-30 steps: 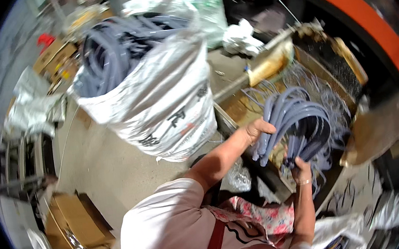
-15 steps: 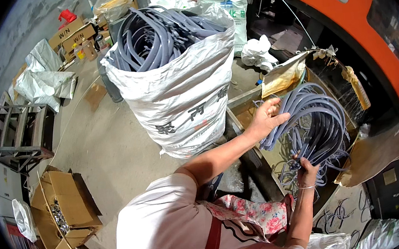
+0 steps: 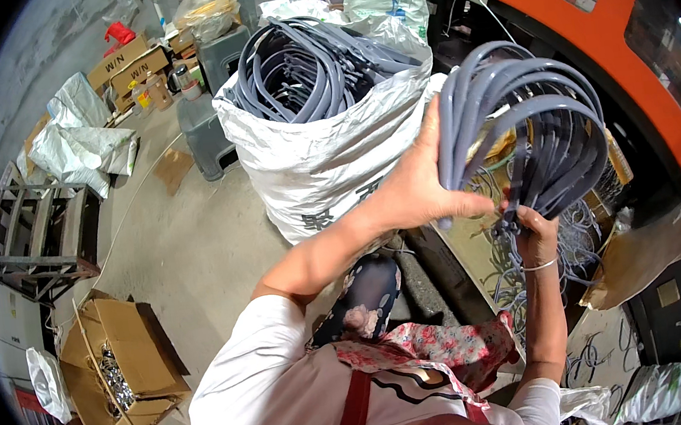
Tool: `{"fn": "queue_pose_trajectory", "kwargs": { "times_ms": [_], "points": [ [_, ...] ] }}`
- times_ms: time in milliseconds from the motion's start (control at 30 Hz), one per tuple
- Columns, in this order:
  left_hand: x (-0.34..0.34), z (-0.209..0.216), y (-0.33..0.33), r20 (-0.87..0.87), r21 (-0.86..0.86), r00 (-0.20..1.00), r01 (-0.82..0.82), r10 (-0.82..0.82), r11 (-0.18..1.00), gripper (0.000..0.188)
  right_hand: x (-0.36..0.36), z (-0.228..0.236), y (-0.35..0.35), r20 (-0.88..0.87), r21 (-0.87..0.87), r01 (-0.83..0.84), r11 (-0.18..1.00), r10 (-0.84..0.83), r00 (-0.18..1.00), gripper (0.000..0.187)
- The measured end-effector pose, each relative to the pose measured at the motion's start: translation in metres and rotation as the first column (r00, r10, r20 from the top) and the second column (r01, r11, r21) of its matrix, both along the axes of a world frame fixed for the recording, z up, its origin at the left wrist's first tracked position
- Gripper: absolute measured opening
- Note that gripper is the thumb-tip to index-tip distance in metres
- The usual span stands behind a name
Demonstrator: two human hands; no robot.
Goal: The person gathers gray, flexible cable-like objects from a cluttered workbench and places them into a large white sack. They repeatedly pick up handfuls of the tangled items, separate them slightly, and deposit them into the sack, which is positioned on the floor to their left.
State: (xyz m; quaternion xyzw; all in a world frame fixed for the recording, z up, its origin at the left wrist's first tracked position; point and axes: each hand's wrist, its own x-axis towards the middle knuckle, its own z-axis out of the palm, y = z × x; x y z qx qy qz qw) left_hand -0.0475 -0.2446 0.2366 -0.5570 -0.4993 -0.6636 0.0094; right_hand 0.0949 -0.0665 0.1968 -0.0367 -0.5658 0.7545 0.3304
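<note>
A looped bundle of grey flexible plastic strips [image 3: 549, 123] is raised between my hands. My right hand [image 3: 538, 234] is closed round its gathered lower ends. At the bundle's left side is my left hand [image 3: 426, 184], its fingers partly hidden behind the strips and its thumb stretched across the front. Left of the bundle stands a big white woven sack [image 3: 319, 161], filled to the brim with similar grey strips [image 3: 294, 73]. Below the bundle, a low open box [image 3: 465, 270] holds loose, thin grey strips [image 3: 576, 231].
An orange machine [image 3: 626, 29] with dark windows rises at the right. Cardboard flaps [image 3: 644, 257] stick out beside the box. On the left are a carton [image 3: 144, 346] of shiny small parts and a metal rack [image 3: 39, 233]. A grey stool [image 3: 206, 135] stands behind the sack.
The bundle has come up and nearer to me, above the box. My left hand has moved against its side, while my right hand keeps its grip on the ends. My view has shifted slightly.
</note>
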Motion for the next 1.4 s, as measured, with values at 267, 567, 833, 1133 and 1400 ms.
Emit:
{"fn": "queue_pose_trajectory", "kwargs": {
  "times_ms": [267,567,833,1133,1400],
  "points": [
    [-0.039,0.079,-0.077,0.14,-0.113,0.962,-0.219,0.234,0.969,0.09,-0.08,0.077,-0.022,-0.021,0.148,-0.327,0.933,0.334,0.942,0.052],
    [-0.174,0.103,-0.144,-0.196,-0.083,0.839,-0.53,0.508,0.844,0.06,-0.269,0.171,-0.027,0.052,0.753,-0.338,0.565,0.461,0.886,0.031],
    [-0.207,0.048,-0.11,-0.245,-0.102,0.755,-0.644,0.608,0.758,0.07,-0.353,0.152,0.017,0.115,0.886,-0.301,0.352,0.461,0.88,0.025],
    [-0.212,0.011,-0.092,-0.599,-0.213,0.576,-0.784,0.556,0.583,0.112,-0.38,0.046,0.045,0.029,0.999,-0.032,0.003,0.355,0.934,0.053],
    [-0.201,0.017,-0.119,-0.637,-0.383,0.616,-0.775,0.464,0.503,0.11,-0.292,0.168,0.029,-0.268,0.883,0.075,0.463,0.366,0.891,0.031]
  ]
}}
